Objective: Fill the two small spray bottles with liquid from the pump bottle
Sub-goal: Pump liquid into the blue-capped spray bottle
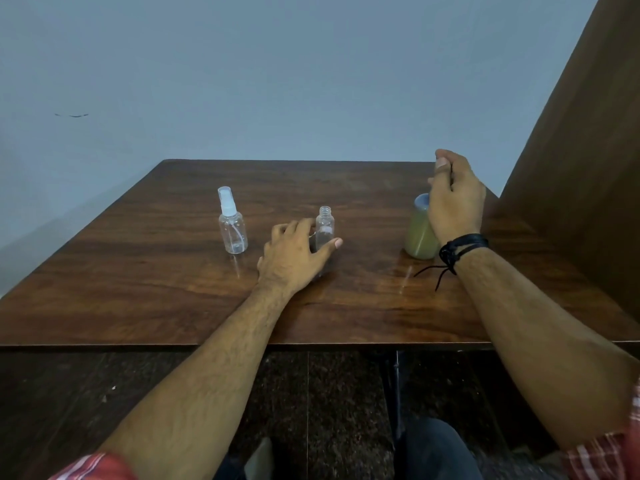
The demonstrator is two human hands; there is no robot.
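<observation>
the left hand (294, 252) curls its fingers and thumb around the base of the uncapped spray bottle (325, 227), and should hold it upright on the table (145, 289). the right hand (453, 199) is closed over the pump bottle (418, 233) of greenish liquid; what its fingertips pinch is unclear. the capped spray bottle (232, 226) stands just beyond the left knuckles, with open wood between the hands and table edges well clear.

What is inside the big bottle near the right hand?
The pump bottle holds murky green-yellow liquid, nearly full. The right hand covers its top and right side, so the pump is hidden.
</observation>
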